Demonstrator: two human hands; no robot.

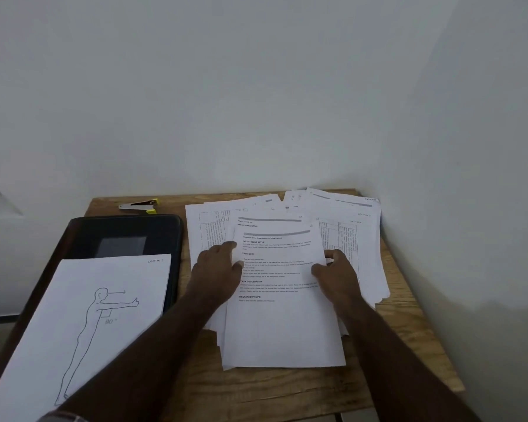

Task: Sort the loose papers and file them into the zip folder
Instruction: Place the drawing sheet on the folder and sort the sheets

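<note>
A spread heap of loose printed papers (342, 226) covers the right half of the wooden table (287, 388). On top lies a text sheet (281, 327) with bold headings. My left hand (218, 266) grips its left edge, thumb on top of the page. My right hand (337, 269) grips its right edge the same way. The black zip folder (119, 236) lies flat on the left, closed as far as I can see. A sheet with a line drawing of a standing figure (86, 324) rests on the folder's near part.
A stapler with yellow ends (139, 205) sits at the table's back left, behind the folder. White walls close in behind and to the right of the table. Bare wood shows along the near edge, under my forearms.
</note>
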